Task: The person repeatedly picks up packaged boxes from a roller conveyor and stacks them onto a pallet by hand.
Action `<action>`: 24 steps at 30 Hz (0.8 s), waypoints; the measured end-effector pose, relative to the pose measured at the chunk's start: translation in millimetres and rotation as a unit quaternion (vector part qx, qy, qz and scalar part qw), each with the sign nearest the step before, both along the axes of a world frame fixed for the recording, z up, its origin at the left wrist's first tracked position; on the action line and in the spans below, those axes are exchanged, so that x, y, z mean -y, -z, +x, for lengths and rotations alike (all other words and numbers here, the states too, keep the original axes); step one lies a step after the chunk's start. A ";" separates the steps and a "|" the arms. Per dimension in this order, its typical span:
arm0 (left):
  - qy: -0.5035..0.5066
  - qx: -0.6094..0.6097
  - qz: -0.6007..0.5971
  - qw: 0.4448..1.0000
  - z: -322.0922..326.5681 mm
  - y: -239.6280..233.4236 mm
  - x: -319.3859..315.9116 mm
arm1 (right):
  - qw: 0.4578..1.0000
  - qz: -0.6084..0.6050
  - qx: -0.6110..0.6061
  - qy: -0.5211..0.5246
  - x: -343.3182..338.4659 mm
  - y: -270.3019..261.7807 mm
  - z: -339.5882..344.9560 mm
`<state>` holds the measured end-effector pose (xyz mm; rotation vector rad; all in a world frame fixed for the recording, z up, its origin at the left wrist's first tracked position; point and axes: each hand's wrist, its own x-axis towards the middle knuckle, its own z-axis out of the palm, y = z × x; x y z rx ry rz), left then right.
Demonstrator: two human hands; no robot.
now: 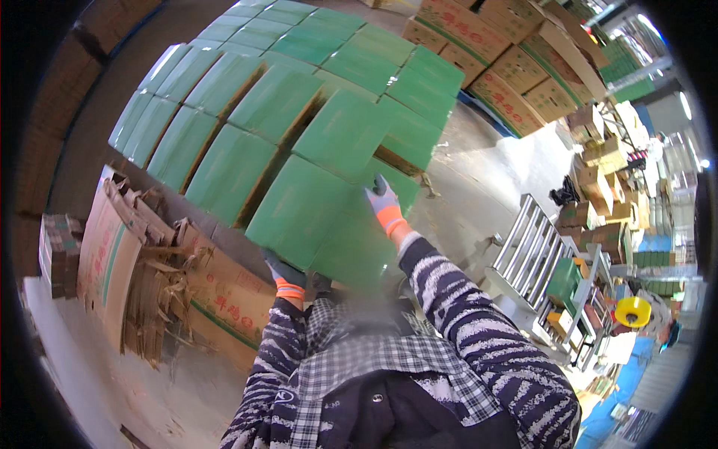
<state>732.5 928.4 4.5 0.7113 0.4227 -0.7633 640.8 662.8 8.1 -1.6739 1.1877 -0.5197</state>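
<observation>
Before me stands a large stack of glossy green cartons [336,45], packed in rows with narrow gaps. Both of my hands are at the near green carton [300,205], which sits at the stack's front edge. My left hand [285,275], in a grey glove with an orange cuff, grips its lower left corner; the fingertips are partly hidden. On the carton's right side lies my right hand [384,205], gloved the same way, with the thumb apart. Blur covers the carton's lower front, so its exact edges there are unclear.
Flattened brown cardboard [148,280] with torn edges stands at the left. Brown printed cartons [493,56] are stacked at the upper right. A metal roller conveyor [530,252] is to my right, carrying a green box [562,280]. Beyond it, a person with a yellow hat [633,312] is visible.
</observation>
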 end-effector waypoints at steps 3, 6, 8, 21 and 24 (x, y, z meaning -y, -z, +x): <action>0.037 -0.018 -0.010 0.999 -10.9 15.1 7.5 | 0.993 -0.107 0.020 0.037 11.2 22.0 -99.5; 0.045 -0.030 0.034 0.998 -12.5 38.7 -48.1 | 0.997 0.044 0.064 0.011 -14.5 -7.0 -177.7; 0.086 -0.030 0.176 0.980 -44.0 8.1 -19.6 | 0.996 -0.040 -0.080 -0.017 -1.8 5.4 -270.8; 0.333 0.459 0.307 0.764 -233.9 -9.7 129.7 | 0.882 -0.157 -0.118 0.428 82.3 -61.4 -648.5; 0.394 0.367 0.187 0.822 -278.4 -3.1 185.4 | 0.852 -0.129 -0.115 0.494 100.7 -75.2 -683.3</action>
